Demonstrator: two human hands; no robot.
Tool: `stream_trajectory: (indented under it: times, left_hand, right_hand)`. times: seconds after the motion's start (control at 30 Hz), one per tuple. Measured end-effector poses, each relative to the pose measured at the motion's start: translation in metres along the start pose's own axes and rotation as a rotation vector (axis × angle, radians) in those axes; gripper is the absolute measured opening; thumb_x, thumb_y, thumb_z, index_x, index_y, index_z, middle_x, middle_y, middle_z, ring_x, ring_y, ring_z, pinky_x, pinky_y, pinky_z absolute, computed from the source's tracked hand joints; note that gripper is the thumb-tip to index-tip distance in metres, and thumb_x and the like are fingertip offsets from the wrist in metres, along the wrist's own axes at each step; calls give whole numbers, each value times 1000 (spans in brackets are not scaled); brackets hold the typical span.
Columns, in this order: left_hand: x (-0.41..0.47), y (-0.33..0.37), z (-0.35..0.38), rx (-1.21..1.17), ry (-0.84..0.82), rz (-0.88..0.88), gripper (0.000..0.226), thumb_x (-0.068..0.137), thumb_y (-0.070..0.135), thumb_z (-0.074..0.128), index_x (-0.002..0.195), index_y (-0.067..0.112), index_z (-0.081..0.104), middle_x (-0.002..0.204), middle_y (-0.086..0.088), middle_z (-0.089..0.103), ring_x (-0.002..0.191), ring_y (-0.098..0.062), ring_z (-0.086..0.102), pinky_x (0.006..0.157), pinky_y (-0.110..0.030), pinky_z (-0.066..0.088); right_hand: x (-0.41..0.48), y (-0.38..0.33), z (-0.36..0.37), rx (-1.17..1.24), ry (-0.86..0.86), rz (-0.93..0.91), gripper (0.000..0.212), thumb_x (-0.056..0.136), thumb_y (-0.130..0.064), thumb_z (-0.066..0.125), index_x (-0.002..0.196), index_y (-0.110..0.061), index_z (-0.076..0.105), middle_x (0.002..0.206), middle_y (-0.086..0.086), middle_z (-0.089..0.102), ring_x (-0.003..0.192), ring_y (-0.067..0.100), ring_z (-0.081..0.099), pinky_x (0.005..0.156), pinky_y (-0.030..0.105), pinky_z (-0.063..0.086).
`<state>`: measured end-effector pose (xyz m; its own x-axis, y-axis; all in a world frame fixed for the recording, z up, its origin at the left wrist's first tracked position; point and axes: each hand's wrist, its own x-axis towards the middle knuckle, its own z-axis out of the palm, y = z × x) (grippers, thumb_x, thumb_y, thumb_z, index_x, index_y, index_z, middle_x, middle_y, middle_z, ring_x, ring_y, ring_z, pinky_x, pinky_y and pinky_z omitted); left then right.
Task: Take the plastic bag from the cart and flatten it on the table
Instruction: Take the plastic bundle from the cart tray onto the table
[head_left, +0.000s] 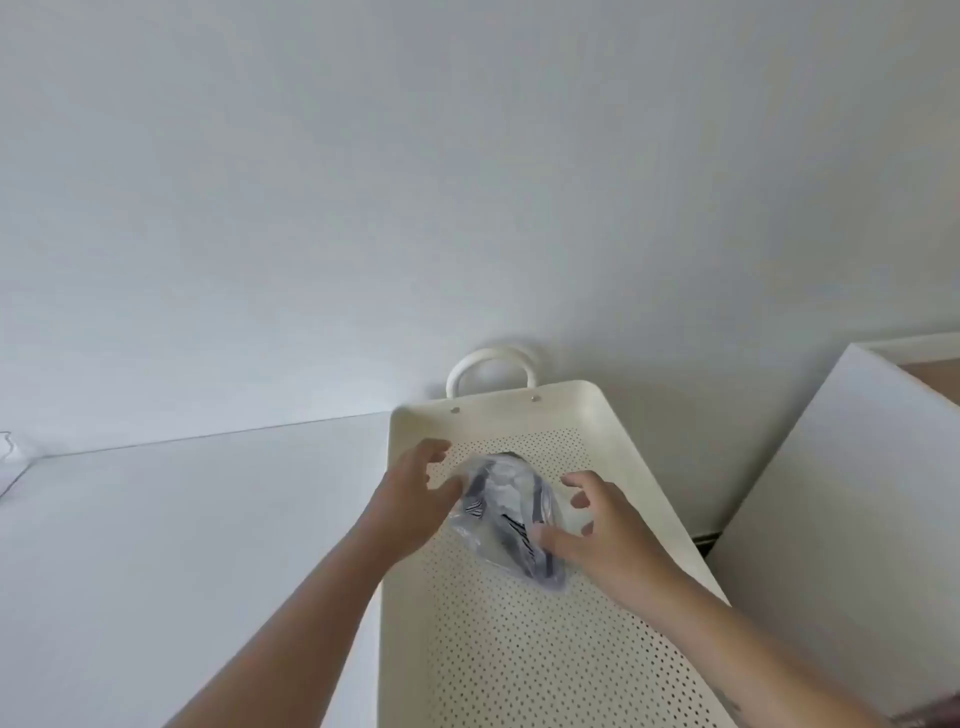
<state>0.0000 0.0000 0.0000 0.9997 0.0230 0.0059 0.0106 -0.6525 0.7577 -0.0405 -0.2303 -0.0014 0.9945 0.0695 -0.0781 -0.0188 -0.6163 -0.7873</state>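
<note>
Fingers (434, 452) of our left hand (415, 493) are spread wide at the bag's left edge, and our right hand (597, 525) is splayed too, thumb pressing the plastic bag (506, 512) near its lower right side; neither hand grips yet. We find the bag crumpled in the perforated tray of the cart (519, 649), lower centre of the frame, with something dark and striped showing through the clear film. We judge it light, soft and slippery, likely to crinkle and slide under the palms. We'd pinch a bunched edge on each side and lift together, then carry it to the table (182, 519) at lower left.
</note>
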Motion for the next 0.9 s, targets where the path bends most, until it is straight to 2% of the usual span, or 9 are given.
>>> stream_trajectory:
  times: [0.07,0.13,0.27,0.43,0.53,0.6,0.7,0.77,0.9]
  left_hand:
    - [8,-2,9,-9,-42,3,59,86,46,65,137,23,45,129,8,49,116,-15,50,96,-32,41]
    - [14,-6,18,-2,-72,-9,55,86,42,68,133,22,49,123,7,53,111,-16,52,92,-32,45]
    - [17,-17,37,37,-26,68,17,87,31,66,90,15,61,84,6,63,75,-16,57,64,-27,45]
    - [20,-28,51,15,132,174,24,92,31,57,77,13,58,59,9,51,48,-2,44,45,-15,33]
    - [14,-24,54,-34,200,230,23,92,26,55,71,18,58,56,11,54,48,4,47,46,-9,36]
    - [6,-15,50,-50,252,308,26,89,21,54,64,24,59,57,16,61,48,0,51,44,-13,38]
    - [-7,7,34,-74,333,364,23,85,21,52,64,24,60,60,8,64,56,-20,58,53,-36,51]
    - [-17,25,19,-71,356,355,21,86,28,48,67,31,55,59,16,59,55,-16,52,57,-36,46]
    - [-44,45,-20,-102,421,421,30,90,25,48,61,33,49,60,29,55,50,1,45,49,-25,33]
  right_hand:
    - [4,1,7,17,-38,11,60,77,-51,71,127,-36,41,115,-11,49,91,3,55,65,22,44]
    - [7,3,13,50,-61,20,44,79,-50,68,114,-37,46,108,-13,56,89,8,61,67,28,51]
    - [4,9,20,73,-27,-39,11,86,-44,59,89,-36,52,96,-14,61,81,10,65,61,29,48]
    - [4,19,24,-2,93,-124,25,90,-29,51,69,-27,37,70,-4,53,55,13,44,48,27,30]
    - [4,18,19,45,178,-117,22,89,-20,48,72,-13,36,66,7,45,50,12,40,44,22,29]
    - [0,11,12,123,224,-96,22,88,-17,50,71,-12,38,72,15,46,49,8,44,42,17,31]
    - [-11,-8,-5,235,257,-114,16,87,-20,56,81,-4,54,78,13,56,68,17,55,62,36,54]
    - [-21,-25,-16,262,279,-148,17,86,-21,57,87,-4,58,83,18,60,71,20,54,76,55,57]
    - [-43,-65,-28,293,282,-249,17,83,-22,61,89,-6,60,81,10,60,69,18,59,73,53,59]
